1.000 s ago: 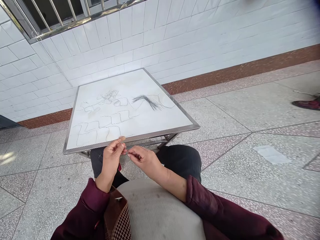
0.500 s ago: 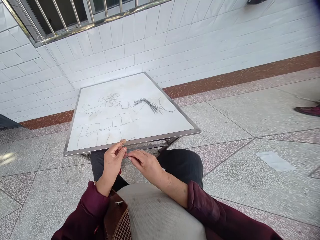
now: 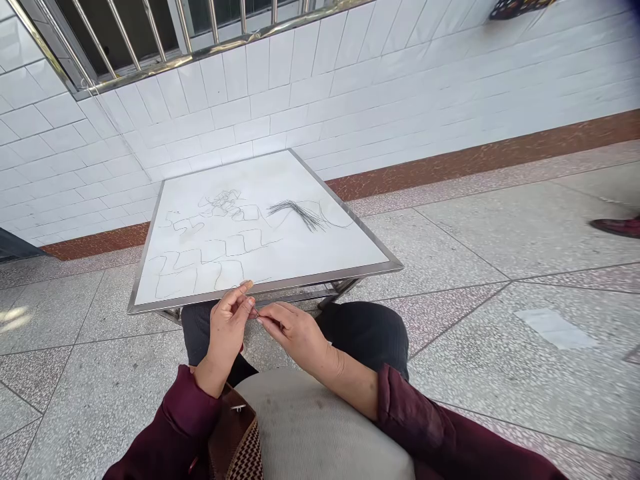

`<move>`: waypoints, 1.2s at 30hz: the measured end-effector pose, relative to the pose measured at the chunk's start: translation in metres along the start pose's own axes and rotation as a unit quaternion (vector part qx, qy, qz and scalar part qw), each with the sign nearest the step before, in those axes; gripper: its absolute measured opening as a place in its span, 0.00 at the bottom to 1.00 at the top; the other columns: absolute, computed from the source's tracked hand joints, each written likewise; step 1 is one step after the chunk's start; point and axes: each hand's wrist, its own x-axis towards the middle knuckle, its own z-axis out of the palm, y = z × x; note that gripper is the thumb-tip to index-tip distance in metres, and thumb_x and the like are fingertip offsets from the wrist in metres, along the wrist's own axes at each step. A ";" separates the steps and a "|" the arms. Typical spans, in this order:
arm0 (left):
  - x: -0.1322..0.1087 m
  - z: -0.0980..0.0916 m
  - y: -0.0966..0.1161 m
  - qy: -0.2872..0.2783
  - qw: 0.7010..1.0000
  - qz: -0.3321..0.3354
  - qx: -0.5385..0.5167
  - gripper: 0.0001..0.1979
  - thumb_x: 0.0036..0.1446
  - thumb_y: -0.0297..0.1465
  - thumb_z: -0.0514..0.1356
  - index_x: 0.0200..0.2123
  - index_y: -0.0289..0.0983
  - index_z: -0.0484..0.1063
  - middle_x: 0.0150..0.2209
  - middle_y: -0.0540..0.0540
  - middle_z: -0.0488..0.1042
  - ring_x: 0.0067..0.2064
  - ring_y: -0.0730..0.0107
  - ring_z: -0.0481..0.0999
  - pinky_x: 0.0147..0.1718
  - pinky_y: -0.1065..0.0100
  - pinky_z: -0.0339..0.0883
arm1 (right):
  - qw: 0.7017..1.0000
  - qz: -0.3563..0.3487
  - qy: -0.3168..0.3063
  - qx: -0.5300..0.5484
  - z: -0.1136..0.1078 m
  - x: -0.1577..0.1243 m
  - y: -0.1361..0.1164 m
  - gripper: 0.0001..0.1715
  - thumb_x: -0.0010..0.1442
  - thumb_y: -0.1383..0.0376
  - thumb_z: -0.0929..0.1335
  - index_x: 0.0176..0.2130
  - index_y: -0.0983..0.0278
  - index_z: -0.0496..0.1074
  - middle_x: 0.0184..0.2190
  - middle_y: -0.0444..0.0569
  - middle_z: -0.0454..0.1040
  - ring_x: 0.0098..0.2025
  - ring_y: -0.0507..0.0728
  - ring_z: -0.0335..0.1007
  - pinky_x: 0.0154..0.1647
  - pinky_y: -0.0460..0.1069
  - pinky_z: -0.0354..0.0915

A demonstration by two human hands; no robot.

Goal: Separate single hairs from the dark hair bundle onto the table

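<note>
Just off the near edge of a white table (image 3: pixel 320 257), my left hand (image 3: pixel 229 327) and my right hand (image 3: pixel 295 333) meet fingertip to fingertip. Both are closed in a pinch on a thin wire (image 3: pixel 257 312), of which only a short bit shows; the fingers hide the rest. Ahead of my left hand, several thin wires bent into step-like shapes (image 3: pixel 200 261) lie on the tabletop. A tangled heap of bent wires (image 3: pixel 223 202) lies farther back. To its right is a bundle of straighter dark wires (image 3: pixel 299 215), slightly curved.
Behind the table stands a white tiled wall (image 3: pixel 270 87) with a metal-barred window (image 3: pixel 165 40). A pale sheet (image 3: pixel 556 328) lies on the speckled floor at right. Another person's shoe (image 3: pixel 617 227) shows at the far right edge. My knees (image 3: pixel 370 330) are under the table's near side.
The view has shifted slightly, showing more of a dark patterned object at the top right. Both hands keep their pinch, almost unmoved.
</note>
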 end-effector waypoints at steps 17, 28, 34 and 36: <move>0.003 -0.003 -0.012 -0.100 0.994 -0.035 0.010 0.19 0.48 0.34 0.66 0.45 0.37 0.79 0.23 0.52 0.67 0.25 0.73 0.67 0.26 0.68 0.66 | 0.961 -0.216 -0.156 -0.076 -0.032 0.013 0.010 0.15 0.67 0.73 0.58 0.36 0.63 0.71 0.29 0.47 0.72 0.30 0.54 0.62 0.31 0.49 0.62; 0.000 0.000 -0.006 -0.076 0.996 -0.035 0.012 0.21 0.51 0.36 0.65 0.48 0.36 0.77 0.24 0.52 0.68 0.26 0.73 0.69 0.29 0.68 0.69 | 0.973 -0.174 -0.142 -0.057 -0.041 0.010 0.014 0.13 0.68 0.71 0.60 0.41 0.62 0.72 0.33 0.48 0.73 0.35 0.55 0.65 0.39 0.52 0.66; -0.001 0.003 -0.008 -0.091 0.995 -0.030 0.019 0.21 0.52 0.37 0.64 0.49 0.37 0.77 0.23 0.52 0.67 0.26 0.72 0.68 0.28 0.68 0.69 | 0.972 -0.181 -0.145 -0.034 -0.042 0.009 0.014 0.15 0.67 0.72 0.59 0.45 0.62 0.72 0.34 0.48 0.74 0.36 0.55 0.66 0.40 0.52 0.66; -0.002 0.004 -0.014 -0.100 0.994 -0.019 0.025 0.20 0.52 0.37 0.64 0.48 0.38 0.77 0.23 0.52 0.67 0.25 0.73 0.67 0.27 0.68 0.67 | 0.971 -0.187 -0.147 -0.031 -0.043 0.011 0.014 0.14 0.67 0.72 0.60 0.44 0.61 0.73 0.34 0.48 0.74 0.36 0.54 0.66 0.39 0.51 0.66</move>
